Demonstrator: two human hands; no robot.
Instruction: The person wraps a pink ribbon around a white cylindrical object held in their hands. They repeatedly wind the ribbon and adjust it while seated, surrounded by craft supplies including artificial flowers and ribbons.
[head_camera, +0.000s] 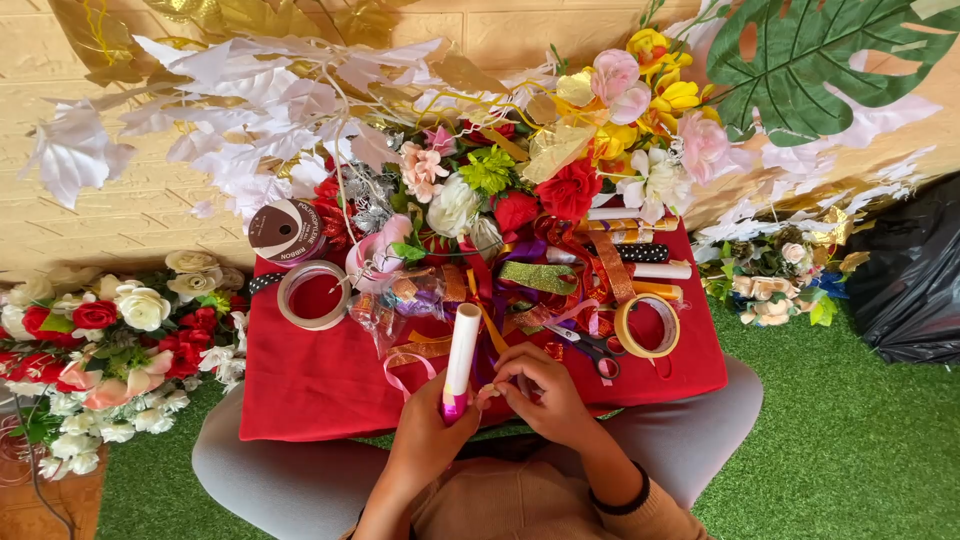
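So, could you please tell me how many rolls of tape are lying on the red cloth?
2 show plainly: a pale tape roll at the red cloth's left, and a yellowish tape roll at its right by the scissors. Others may hide under the ribbons.

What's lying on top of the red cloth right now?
On the red cloth: two tape rolls, a ribbon spool, scissors and tangled ribbons. The surface beneath the cloth is covered.
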